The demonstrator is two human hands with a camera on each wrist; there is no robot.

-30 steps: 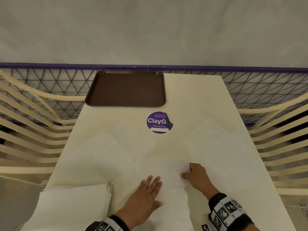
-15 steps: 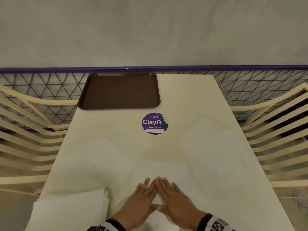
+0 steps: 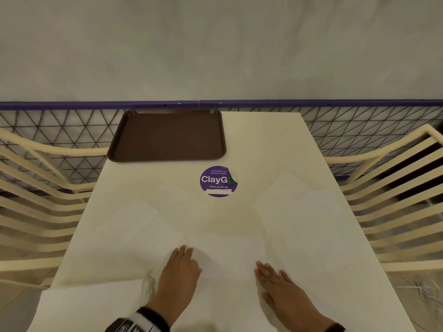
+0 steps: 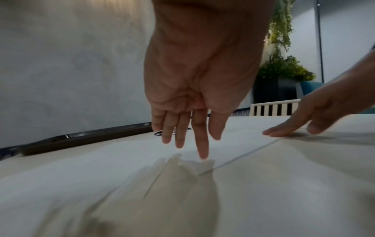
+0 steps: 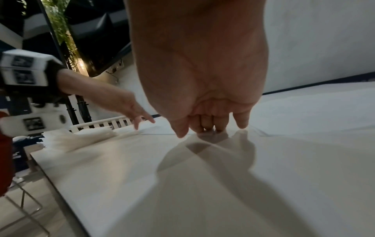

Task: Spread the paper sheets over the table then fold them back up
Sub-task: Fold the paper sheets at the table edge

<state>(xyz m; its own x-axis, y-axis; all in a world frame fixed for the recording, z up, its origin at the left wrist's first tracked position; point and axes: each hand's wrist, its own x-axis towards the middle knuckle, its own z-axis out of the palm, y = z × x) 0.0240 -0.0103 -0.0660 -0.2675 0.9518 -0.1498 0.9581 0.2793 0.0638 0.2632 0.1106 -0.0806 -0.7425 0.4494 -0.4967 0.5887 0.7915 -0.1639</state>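
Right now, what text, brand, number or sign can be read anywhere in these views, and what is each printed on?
"ClayG", the last letter hidden by a peeled edge: round purple sticker on the table.
"Let's keep our pantries clean": small line at the sticker's top.
"Clean as you go": small line under the brand.
Black-and-white marker squares on the wrist band: patterns only, no words.
Brown tray and paper sheets: no print visible.

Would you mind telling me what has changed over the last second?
The left hand and right hand, side by side half a second ago, have slid apart across the near paper sheet, flat, smoothing it. The brown tray, sticker and other sheets stayed put.
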